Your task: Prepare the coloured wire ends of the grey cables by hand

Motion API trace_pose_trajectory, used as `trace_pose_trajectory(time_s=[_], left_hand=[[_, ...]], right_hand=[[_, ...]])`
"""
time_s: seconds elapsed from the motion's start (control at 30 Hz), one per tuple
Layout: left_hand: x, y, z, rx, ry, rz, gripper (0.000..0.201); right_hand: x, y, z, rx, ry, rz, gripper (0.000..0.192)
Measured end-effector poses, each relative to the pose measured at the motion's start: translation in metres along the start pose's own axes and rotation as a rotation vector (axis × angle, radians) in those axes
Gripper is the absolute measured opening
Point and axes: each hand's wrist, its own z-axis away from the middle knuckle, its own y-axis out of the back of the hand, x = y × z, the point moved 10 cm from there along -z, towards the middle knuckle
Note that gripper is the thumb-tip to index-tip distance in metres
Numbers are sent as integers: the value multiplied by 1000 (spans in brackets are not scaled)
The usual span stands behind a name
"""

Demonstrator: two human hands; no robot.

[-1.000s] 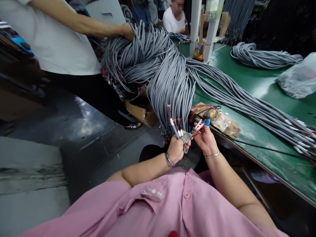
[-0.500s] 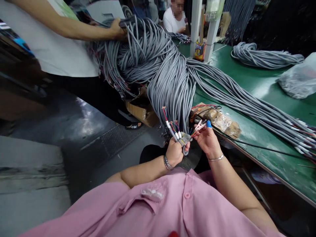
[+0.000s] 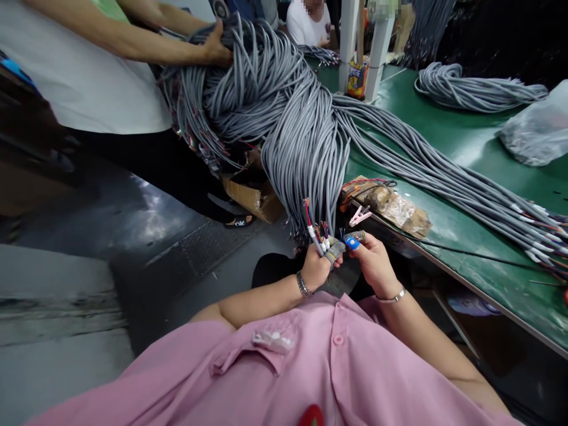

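Grey cables (image 3: 306, 142): smooth plastic jackets, low sheen. Green tabletop (image 3: 470, 151): smooth, glossy, bright glare patch. Clothes peg (image 3: 360, 216): pink plastic. Brown block (image 3: 410, 216): looks like rough wood, shiny clear tape over it. Open box (image 3: 244, 198): matt cardboard. Bag (image 3: 539, 133): thin translucent plastic, crinkled. Shirt (image 3: 377, 367): matt pink cloth. Bracelet (image 3: 394, 296): shiny metal. Thumb sleeve (image 3: 335, 252): grey knit-look cloth.

A filmy plastic bag (image 3: 536, 127) sits on the green worktop (image 3: 402, 99), well back from the near edge. Toward the left end, a brightly printed packet (image 3: 356, 78) stands between pale posts (image 3: 376, 68). Off that end, an open cardboard box (image 3: 243, 195) rests on the floor (image 3: 151, 204).
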Motion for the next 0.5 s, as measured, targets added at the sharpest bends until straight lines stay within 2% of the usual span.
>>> trace_pose_trajectory(time_s=[0.17, 0.23, 0.3, 0.5], left_hand=[[4, -16, 2, -287, 61, -156, 37], [3, -19, 3, -351, 93, -191, 38], [2, -17, 2, -334, 108, -169, 37], [-5, -9, 1, -145, 111, 3, 36]], right_hand=[[-11, -16, 2, -225, -73, 54, 12], [-11, -18, 3, -263, -87, 84, 14], [-11, -15, 2, -232, -79, 108, 14], [-9, -6, 6, -83, -27, 82, 13]])
